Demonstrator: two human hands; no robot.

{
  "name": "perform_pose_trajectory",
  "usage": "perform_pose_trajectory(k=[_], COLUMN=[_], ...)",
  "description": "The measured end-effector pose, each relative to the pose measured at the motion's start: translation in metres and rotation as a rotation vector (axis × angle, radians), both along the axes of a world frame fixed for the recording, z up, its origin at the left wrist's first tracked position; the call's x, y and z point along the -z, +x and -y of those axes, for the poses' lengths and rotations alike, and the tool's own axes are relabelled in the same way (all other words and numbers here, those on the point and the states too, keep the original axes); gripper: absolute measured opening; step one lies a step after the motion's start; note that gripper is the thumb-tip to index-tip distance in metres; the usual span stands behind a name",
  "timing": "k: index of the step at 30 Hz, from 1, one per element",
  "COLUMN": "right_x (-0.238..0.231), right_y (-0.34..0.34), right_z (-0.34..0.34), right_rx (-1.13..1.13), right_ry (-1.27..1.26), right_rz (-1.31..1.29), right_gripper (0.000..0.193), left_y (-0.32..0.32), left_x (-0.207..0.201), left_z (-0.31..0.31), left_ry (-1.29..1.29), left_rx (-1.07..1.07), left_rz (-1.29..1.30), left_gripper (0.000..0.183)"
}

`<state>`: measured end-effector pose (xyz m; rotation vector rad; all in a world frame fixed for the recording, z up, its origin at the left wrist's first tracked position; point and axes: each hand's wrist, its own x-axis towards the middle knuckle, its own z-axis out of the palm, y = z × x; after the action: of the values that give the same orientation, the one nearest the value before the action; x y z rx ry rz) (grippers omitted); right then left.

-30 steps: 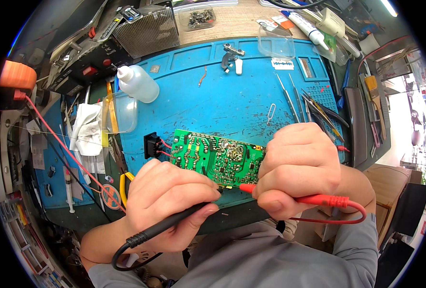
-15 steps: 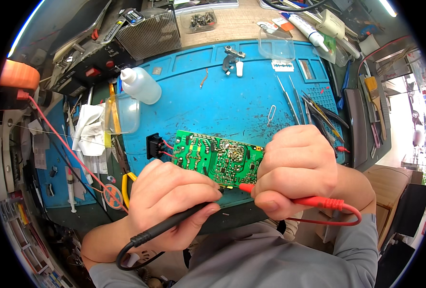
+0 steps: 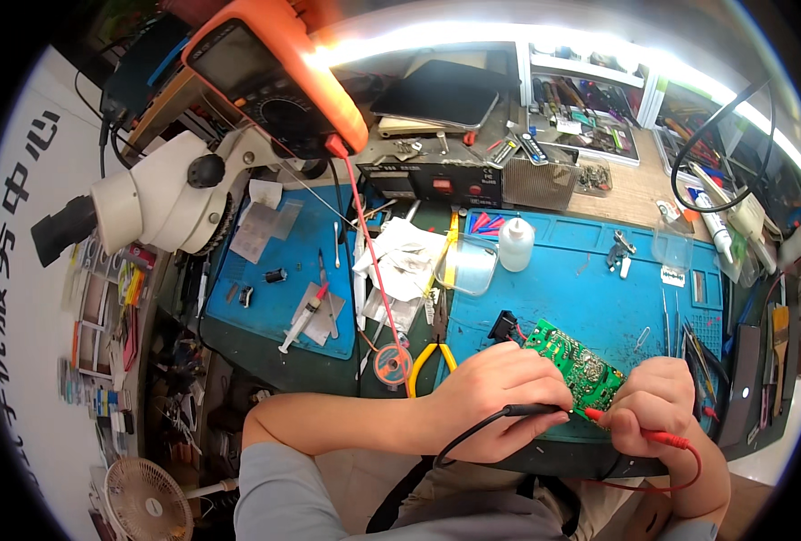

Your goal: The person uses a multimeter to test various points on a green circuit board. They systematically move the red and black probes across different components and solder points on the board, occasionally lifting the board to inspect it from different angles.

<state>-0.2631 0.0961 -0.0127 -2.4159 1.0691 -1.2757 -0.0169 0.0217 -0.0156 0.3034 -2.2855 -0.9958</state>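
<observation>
A green circuit board (image 3: 573, 359) is tilted over the near edge of the blue work mat, its soldered side facing up. A black power socket (image 3: 506, 326) hangs on wires from its left end. My left hand (image 3: 501, 397) is closed on a black test probe (image 3: 528, 409), which points at the board's lower edge. Closed on a red test probe (image 3: 663, 438), my right hand (image 3: 650, 408) covers the board's right end. Both tips sit close together by the lower edge; whether they touch metal is too small to tell. The fingers' grip on the board is partly hidden.
An orange multimeter (image 3: 283, 86) stands far left, a red lead running down from it. Beside it is a white microscope (image 3: 161, 194). A white squeeze bottle (image 3: 516, 245), yellow-handled pliers (image 3: 432, 361), a solder wick spool (image 3: 391, 365) and tweezers (image 3: 666, 320) lie about the mats.
The view has swung left and up, bringing the multimeter and microscope into sight. Both hands still hold the probes at the board's lower edge.
</observation>
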Motion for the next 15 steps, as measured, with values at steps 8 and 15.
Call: perform_pose_trajectory(k=[8, 15], right_x=[0.0050, 0.0053], right_y=[-0.0045, -0.0027], right_z=[-0.0004, 0.0002], right_rx=[-0.014, -0.013], right_ry=[-0.032, -0.044], right_rz=[0.008, 0.022], right_gripper=[0.017, 0.019], left_y=[-0.0029, -0.0022], left_x=[0.0001, -0.0003], left_z=[-0.0020, -0.0026], left_ry=[0.001, 0.003], left_rx=[-0.008, -0.010], left_rz=[0.001, 0.009], left_gripper=[0.020, 0.020])
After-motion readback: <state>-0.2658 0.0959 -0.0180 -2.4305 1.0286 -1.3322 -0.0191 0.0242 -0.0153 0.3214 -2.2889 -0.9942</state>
